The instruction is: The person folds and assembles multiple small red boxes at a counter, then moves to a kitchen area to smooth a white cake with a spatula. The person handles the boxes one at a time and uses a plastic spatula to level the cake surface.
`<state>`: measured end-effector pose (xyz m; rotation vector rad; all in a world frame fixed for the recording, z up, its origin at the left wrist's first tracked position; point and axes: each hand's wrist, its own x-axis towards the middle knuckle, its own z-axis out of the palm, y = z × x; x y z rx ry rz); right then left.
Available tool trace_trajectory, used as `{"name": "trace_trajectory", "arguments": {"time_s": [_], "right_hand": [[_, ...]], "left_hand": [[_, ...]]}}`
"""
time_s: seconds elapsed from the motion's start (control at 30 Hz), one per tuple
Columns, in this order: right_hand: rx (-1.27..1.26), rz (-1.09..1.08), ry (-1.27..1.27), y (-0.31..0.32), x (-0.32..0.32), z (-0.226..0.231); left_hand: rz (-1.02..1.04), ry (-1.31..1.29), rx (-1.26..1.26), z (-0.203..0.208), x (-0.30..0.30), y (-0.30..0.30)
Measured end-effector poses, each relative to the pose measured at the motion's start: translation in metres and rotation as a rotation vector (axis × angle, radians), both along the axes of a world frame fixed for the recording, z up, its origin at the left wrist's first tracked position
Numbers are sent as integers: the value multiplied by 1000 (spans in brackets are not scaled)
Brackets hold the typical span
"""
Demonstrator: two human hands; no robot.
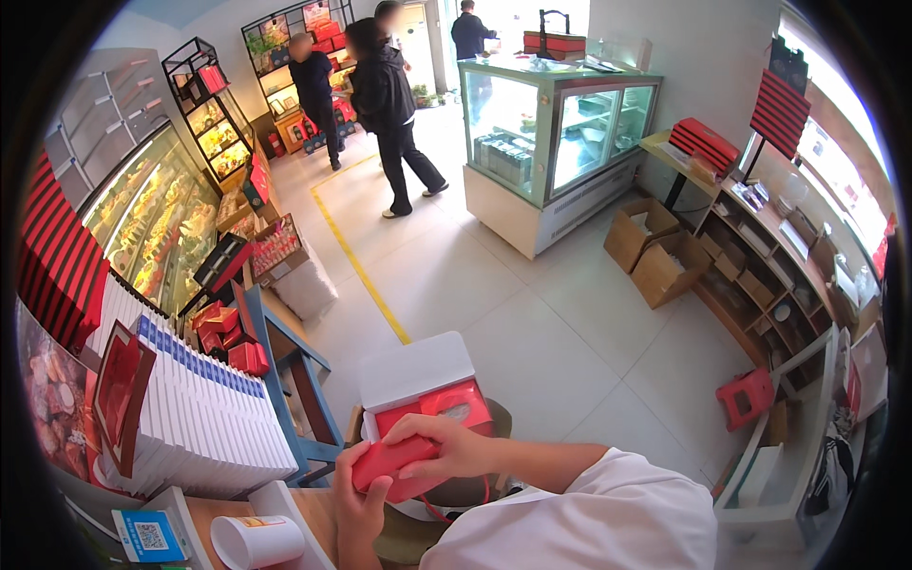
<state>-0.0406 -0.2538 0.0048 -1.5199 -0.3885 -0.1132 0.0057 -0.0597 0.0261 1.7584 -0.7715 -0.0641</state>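
Observation:
In front of me, both hands are wrapped round a small red box (391, 460). My left hand (359, 494) grips its left end, with the thumb along the near side. From the right, my right hand (439, 445) curls its fingers over the top and right end. Just beyond them stands a carton (418, 369) with its white lid flap raised. Red packages (458, 403) fill this carton, one with a pale patch on top. A red cord (486, 492) hangs below my right wrist, and the seat under the carton is mostly hidden.
On the left are a stack of white flat boxes (204, 408), a blue frame (285, 380) and a white cup (256, 541). A glass display case (556, 133) stands ahead. Cardboard boxes (665, 266) and a red stool (745, 399) are right. Several people (385, 104) stand farther off.

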Motion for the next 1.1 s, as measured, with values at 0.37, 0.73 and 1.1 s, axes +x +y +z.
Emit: {"name": "trace_trajectory", "arguments": {"time_s": [0.37,0.73,1.1], "right_hand": [[-160,-253,-37,-4,30,19],[84,-142,220,16,34,40],[-100,-85,26,14,36,45]], "left_hand": [[172,-149,224,2,24,-1],[327,-533,546,8,4,3],[295,-498,454,11,4,11]]}}
